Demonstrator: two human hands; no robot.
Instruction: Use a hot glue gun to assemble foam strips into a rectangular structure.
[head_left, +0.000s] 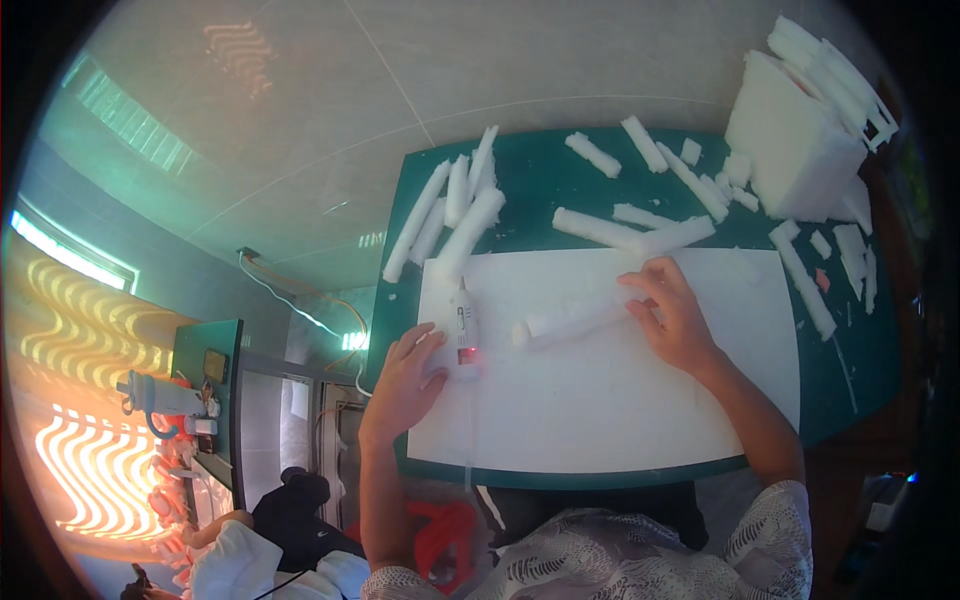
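A white foam stick lies slantwise over the white board in front of me. My right hand has its thumb and forefinger at the stick's right end, which they partly hide. Left of the stick, a white pen-shaped tool, which looks like a hot glue pen, points away from me. It has a dark tip, a red light near its base and a pale cord running to the near edge. Beside this tool, my left hand is open, thumb and fingers apart, with nothing held.
Beneath the board is a green table. Several foam sticks are piled at its far left; more sticks and scraps lie at the far right. A large white foam block stands there. At lower left, another person is near a side table.
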